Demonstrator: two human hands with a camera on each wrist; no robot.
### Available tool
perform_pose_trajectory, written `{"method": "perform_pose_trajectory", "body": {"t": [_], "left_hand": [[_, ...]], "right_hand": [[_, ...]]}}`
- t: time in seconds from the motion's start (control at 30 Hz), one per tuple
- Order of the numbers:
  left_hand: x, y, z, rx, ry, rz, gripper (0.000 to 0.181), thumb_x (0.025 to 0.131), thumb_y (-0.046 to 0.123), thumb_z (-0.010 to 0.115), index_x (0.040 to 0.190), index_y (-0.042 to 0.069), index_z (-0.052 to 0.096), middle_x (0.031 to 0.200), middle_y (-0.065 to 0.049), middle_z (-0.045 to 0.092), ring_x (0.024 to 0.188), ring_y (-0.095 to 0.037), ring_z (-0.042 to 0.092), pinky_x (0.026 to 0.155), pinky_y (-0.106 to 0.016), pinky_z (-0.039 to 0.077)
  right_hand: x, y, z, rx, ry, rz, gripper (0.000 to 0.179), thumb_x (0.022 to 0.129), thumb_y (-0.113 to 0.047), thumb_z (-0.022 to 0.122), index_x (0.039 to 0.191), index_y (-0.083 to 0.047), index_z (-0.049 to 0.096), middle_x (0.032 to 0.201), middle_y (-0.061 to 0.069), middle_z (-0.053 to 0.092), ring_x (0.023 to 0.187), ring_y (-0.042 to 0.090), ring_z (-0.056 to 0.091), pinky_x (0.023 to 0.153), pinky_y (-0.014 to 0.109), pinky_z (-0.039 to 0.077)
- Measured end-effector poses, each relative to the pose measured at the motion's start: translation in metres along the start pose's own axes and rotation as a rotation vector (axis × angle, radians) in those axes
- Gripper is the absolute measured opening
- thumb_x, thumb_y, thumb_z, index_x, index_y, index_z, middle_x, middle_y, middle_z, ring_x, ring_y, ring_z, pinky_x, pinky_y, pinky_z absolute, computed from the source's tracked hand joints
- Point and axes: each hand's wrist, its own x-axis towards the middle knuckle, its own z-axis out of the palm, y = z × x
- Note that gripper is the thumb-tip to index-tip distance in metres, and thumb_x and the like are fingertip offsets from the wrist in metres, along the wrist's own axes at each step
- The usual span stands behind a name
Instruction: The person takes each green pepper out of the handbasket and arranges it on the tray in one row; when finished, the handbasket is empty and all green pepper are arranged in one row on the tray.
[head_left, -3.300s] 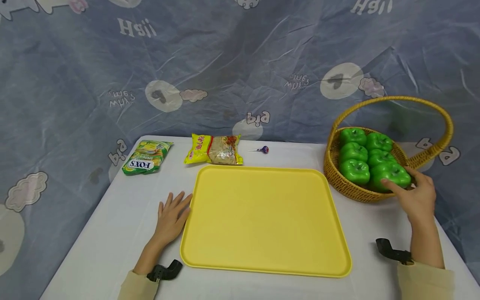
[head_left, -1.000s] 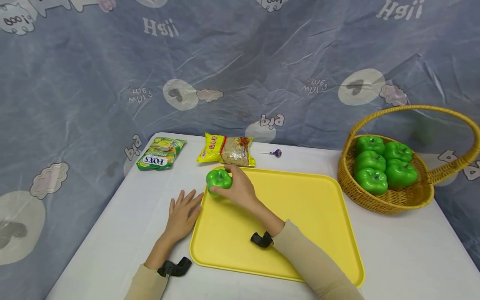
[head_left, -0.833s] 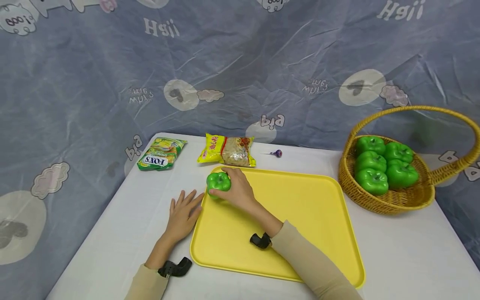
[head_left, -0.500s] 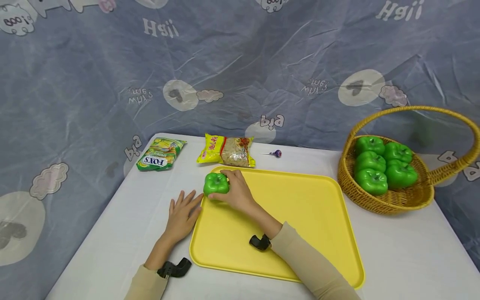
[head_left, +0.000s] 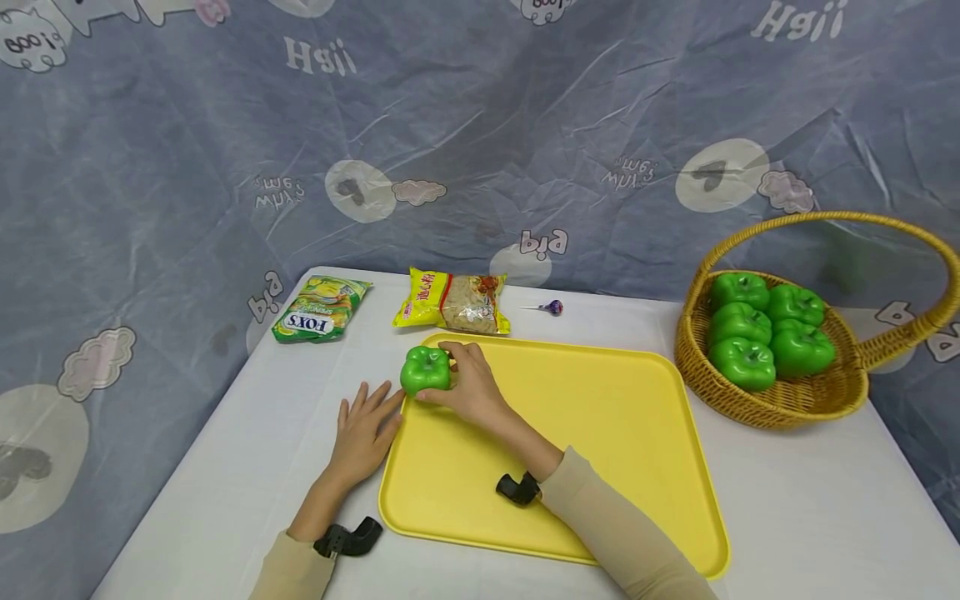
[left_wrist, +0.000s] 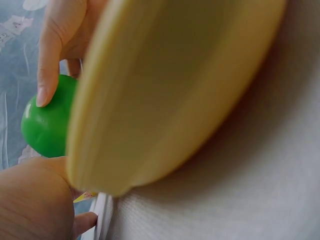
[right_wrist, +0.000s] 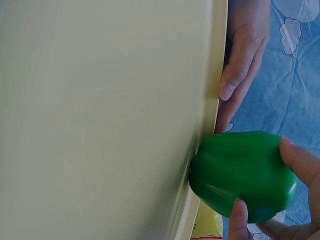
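Note:
My right hand (head_left: 472, 387) grips a green bell pepper (head_left: 425, 371) at the back left corner of the yellow tray (head_left: 555, 450), thumb on its near side and fingers behind. In the right wrist view the pepper (right_wrist: 245, 175) is right at the tray's raised rim. Flat on the table, my left hand (head_left: 363, 433) has its fingers spread, the fingertips touching the tray's left edge just in front of the pepper. The left wrist view shows the tray's rim (left_wrist: 125, 100) from low down, partly covering the pepper (left_wrist: 42, 122).
A wicker basket (head_left: 712, 393) with a tall handle stands at the right, holding several green peppers (head_left: 742, 364). Along the back lie a green FOX'S candy bag (head_left: 321, 308), a yellow food packet (head_left: 453, 302) and a lollipop (head_left: 553, 307). Behind the table hangs a grey-blue patterned sheet (head_left: 525, 125).
My right hand has carried the pepper from the basket over to the tray's back left corner, then shifted it slightly left and down. My left hand still lies by the tray's edge.

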Motion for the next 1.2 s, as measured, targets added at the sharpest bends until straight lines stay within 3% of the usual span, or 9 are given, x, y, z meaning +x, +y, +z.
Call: {"method": "perform_pose_trajectory", "body": {"t": [0.47, 0.67, 0.9, 1.2], "left_hand": [[0.001, 0.002, 0.001, -0.013, 0.01, 0.01, 0.042, 0.101, 0.028, 0.052, 0.141, 0.016, 0.054, 0.154, -0.017, 0.04, 0.146, -0.051, 0.016, 0.11, -0.074, 0.002], [0.0, 0.002, 0.001, -0.002, 0.003, 0.006, 0.042, 0.101, 0.028, 0.052, 0.141, 0.016, 0.054, 0.154, -0.017, 0.039, 0.146, -0.05, 0.015, 0.111, -0.074, 0.003], [0.0, 0.002, 0.0, -0.003, 0.003, 0.005, 0.042, 0.1, 0.027, 0.053, 0.14, 0.015, 0.055, 0.154, -0.017, 0.04, 0.146, -0.051, 0.016, 0.111, -0.073, 0.003], [-0.002, -0.001, 0.0, -0.01, -0.005, -0.003, 0.043, 0.1, 0.028, 0.053, 0.14, 0.015, 0.055, 0.154, -0.017, 0.039, 0.146, -0.051, 0.015, 0.111, -0.073, 0.002]], "right_hand": [[-0.008, -0.004, -0.012, -0.045, 0.014, 0.007, 0.092, 0.075, -0.043, 0.084, 0.148, -0.01, 0.039, 0.134, 0.019, 0.045, 0.113, 0.031, 0.054, 0.092, 0.042, 0.049], [-0.018, -0.009, -0.034, 0.043, 0.064, -0.033, 0.09, 0.075, -0.037, 0.085, 0.149, -0.012, 0.039, 0.141, 0.012, 0.042, 0.126, 0.033, 0.047, 0.098, 0.045, 0.049], [-0.033, -0.004, -0.061, 0.092, 0.083, -0.074, 0.085, 0.077, -0.029, 0.085, 0.147, -0.013, 0.041, 0.137, 0.012, 0.045, 0.127, 0.032, 0.048, 0.101, 0.047, 0.048], [-0.065, 0.024, -0.107, 0.069, 0.125, -0.115, 0.083, 0.076, -0.023, 0.085, 0.147, -0.015, 0.042, 0.137, 0.012, 0.046, 0.126, 0.034, 0.046, 0.102, 0.05, 0.046]]}}
